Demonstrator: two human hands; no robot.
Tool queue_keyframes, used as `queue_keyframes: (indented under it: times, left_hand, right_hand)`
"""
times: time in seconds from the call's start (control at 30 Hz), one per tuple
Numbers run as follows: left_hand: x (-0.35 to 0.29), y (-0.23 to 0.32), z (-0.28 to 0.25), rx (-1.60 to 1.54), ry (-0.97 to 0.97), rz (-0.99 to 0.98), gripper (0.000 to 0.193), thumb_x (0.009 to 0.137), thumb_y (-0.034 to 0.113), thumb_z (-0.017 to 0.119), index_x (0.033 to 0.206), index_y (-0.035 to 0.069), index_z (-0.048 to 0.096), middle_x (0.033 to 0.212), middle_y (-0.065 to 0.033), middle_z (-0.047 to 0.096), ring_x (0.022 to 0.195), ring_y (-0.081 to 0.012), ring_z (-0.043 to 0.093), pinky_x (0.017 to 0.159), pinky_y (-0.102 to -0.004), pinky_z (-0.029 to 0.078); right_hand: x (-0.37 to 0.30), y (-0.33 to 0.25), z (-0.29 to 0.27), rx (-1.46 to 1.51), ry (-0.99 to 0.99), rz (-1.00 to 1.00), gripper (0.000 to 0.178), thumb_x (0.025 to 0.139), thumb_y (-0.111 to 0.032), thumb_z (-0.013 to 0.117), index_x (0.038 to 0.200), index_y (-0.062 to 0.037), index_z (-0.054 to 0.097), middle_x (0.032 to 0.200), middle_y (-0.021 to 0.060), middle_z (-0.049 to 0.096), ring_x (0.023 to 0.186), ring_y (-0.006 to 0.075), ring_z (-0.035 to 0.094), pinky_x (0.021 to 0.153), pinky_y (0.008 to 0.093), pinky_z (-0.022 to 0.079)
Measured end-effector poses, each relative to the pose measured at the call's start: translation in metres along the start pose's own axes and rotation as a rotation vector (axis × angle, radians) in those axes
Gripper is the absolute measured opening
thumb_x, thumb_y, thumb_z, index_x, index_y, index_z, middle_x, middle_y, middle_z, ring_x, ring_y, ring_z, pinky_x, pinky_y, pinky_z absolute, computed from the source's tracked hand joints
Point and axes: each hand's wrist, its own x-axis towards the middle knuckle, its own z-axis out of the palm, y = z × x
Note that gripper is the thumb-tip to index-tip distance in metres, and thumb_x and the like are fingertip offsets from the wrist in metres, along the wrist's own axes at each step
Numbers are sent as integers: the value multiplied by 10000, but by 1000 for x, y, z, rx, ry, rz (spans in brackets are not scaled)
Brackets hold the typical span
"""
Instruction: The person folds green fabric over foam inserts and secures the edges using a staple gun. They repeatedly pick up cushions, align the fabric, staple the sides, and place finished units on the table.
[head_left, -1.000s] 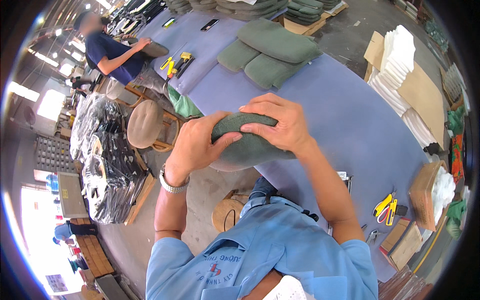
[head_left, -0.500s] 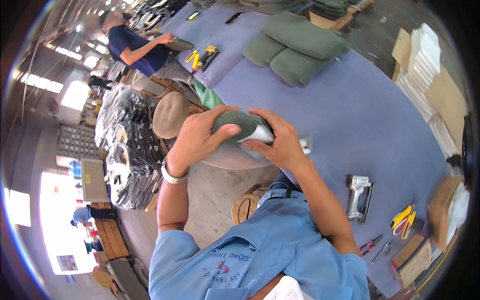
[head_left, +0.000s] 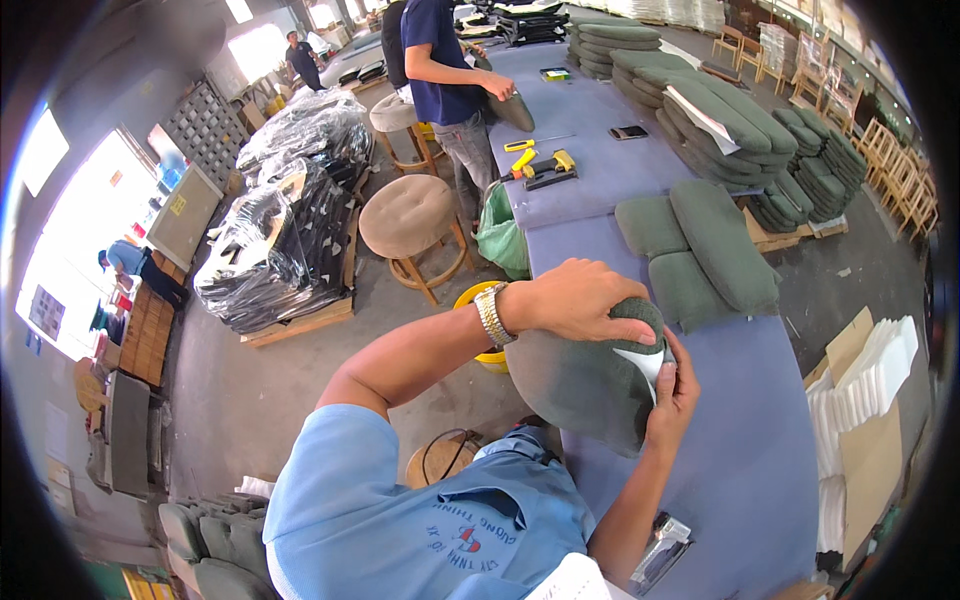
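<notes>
Now I grip the green cushion [head_left: 585, 375] with both hands, left hand [head_left: 580, 300] at twelve o'clock, right hand [head_left: 672, 385] pinching the white liner [head_left: 640, 362] at three; I pull evenly over the tabletop [head_left: 740, 450].

My one head view looks steeply down from above my own shoulders, close over the hands [head_left: 620, 340], with the long table [head_left: 740, 480] running away ahead.

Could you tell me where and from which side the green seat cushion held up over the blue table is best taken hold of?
Probably by its rounded upper edge, from both sides. The green seat cushion stands tilted on edge over the blue table, its loose white underside facing right; the left hand caps the top, and the right hand pinches the right rim.
</notes>
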Motion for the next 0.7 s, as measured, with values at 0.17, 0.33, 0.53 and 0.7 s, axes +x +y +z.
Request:
queue_keyframes:
  times: [0.17, 0.33, 0.53, 0.7]
  left_hand:
    - [11, -39, -24, -146, -168, -96, 636, 956, 639, 605, 1274, 94, 684, 990, -187, 753, 920, -408, 711, 826, -479, 547]
    - [20, -73, -40, -289, -352, 71, 566, 986, 517, 639, 1324, 62, 646, 1153, -182, 734, 1061, -359, 703, 912, -429, 536]
    - [21, -99, -55, -488, -528, 48, 547, 1018, 420, 651, 1346, -15, 606, 1141, -163, 729, 1042, -226, 697, 915, -367, 529]
    - [19, -109, -53, -603, -505, -103, 513, 1031, 367, 657, 1306, -63, 606, 1022, -156, 732, 934, -170, 672, 845, -335, 534]
  right_hand:
    - [33, -10, 35, -166, 83, 22, 322, 1084, -172, 502, 1222, 24, 716, 1111, 118, 747, 1037, 179, 660, 943, 316, 492]
    - [59, -26, 67, -309, 180, 10, 290, 1083, -158, 506, 1062, 24, 731, 971, 81, 747, 882, 147, 645, 811, 299, 504]
    - [58, -5, 114, -184, 345, 4, 194, 1041, -131, 565, 982, -19, 711, 881, 115, 716, 789, 195, 672, 759, 317, 502]
    - [65, 0, 127, -338, 400, -81, 134, 1029, -134, 576, 961, -54, 660, 832, 88, 684, 742, 298, 642, 747, 390, 459]
